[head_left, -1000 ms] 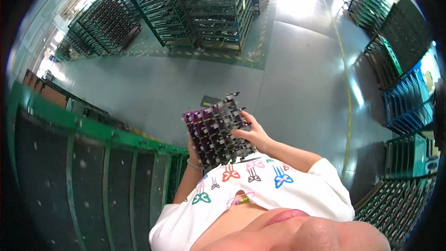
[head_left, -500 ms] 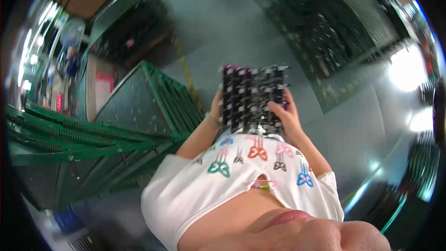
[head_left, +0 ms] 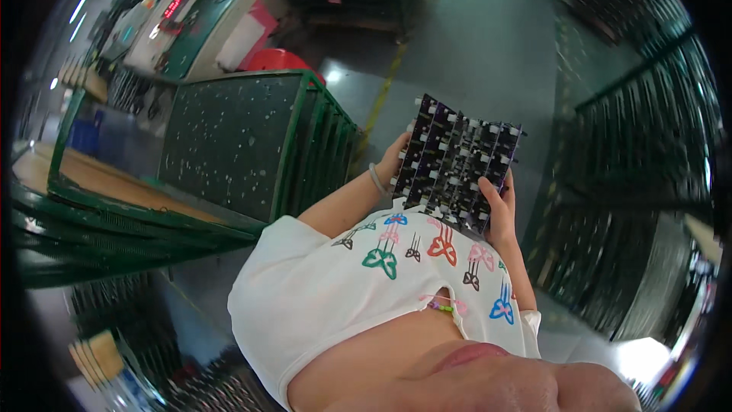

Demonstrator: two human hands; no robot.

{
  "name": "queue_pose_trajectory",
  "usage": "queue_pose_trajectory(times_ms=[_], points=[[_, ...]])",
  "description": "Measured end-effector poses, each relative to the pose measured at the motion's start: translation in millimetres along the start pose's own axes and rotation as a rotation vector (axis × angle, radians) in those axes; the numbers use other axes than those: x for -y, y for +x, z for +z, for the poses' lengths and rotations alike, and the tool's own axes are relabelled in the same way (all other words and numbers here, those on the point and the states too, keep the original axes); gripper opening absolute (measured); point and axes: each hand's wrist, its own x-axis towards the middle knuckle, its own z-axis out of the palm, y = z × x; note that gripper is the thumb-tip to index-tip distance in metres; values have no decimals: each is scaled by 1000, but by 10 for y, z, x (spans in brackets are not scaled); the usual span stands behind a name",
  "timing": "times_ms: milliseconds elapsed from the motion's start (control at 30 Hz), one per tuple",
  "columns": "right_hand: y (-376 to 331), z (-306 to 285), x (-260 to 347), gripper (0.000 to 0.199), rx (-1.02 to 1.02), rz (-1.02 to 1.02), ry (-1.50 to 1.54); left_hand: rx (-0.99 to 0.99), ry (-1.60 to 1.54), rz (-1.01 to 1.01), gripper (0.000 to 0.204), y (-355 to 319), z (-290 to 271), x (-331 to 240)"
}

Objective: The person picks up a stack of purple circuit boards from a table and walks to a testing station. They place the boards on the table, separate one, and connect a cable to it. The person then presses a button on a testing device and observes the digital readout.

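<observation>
Two black circuit board panels [head_left: 457, 160] with rows of small white connectors and purple edges sit side by side in front of my body, meeting at a slight angle. Along the left edge, my left hand [head_left: 395, 159] grips them, its fingers mostly hidden behind the boards. On the right side my right hand [head_left: 499, 210] is closed round the edge, the thumb lying on top of the boards. The near end of the panels is close to my white shirt [head_left: 412, 275]. Whether more boards lie underneath is hidden.
A dark-topped green metal rack [head_left: 229, 145] stands at my left. Beyond it are a red stool [head_left: 278, 61] and a workbench [head_left: 206, 23]. Racks with many slots [head_left: 648, 130] line the right side. A yellow line [head_left: 383, 95] marks the grey floor.
My view has turned, and the racks and workbench have shifted in it. The boards, still in both hands, now appear farther right and tilted.
</observation>
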Motion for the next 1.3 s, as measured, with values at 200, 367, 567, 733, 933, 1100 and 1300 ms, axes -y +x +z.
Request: queue_pose_trajectory(times_ms=[200, 367, 567, 733, 933, 1100, 1300], points=[[1049, 482, 449, 85, 366, 108, -186, -35, -208, 271, 61, -53, -11, -469], [1740, 1323, 1260, 92, 600, 246, -362, -101, -408, 532, 62, -139, 454, -1041], [2892, 2294, 1179, 89, 764, 262, -412, -178, -461, 732, 60, 268, -100, -2004], [3710, 3287, 1438, 64, 670, 258, -433, -33, -485, 667, 57, 673, -473, -3255], [4725, 4343, 1496, 85, 758, 310, -404, -89, -473, 736, 58, 1085, -1007, -4466], [5641, 5321, 1262, 91, 860, 347, -540, -122, -564, 820, 62, 1222, -1482, -5366], [6224, 6917, 1122, 89, 1153, 468, -659, -163, -662, 1120, 62, 887, -1724, -6158]])
